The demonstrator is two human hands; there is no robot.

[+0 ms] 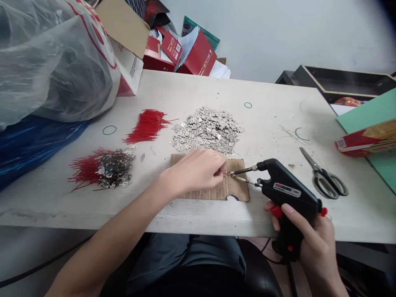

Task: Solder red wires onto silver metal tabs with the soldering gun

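Note:
My right hand (315, 235) is wrapped round the grip of a black soldering gun (287, 194) with a red trigger. Its tip and a thin feed tube meet at a small metal tab (231, 173) on a piece of corrugated cardboard (241, 192). Just left of that tip, my left hand (204, 167) is closed in a pinch on a short red wire (226, 173), most of it hidden by the fingers. Behind the cardboard lies a heap of small silvery metal tabs (207, 128). Red wires (147, 126) form a loose bundle to its left.
Red wires with tabs on their ends (105, 169) lie piled at the left. Scissors (324, 175) rest to the right of the gun. A large plastic bag (62, 62) bulges over the left side. Red boxes (194, 53) stand behind the table, and a cable (291, 278) hangs from the gun.

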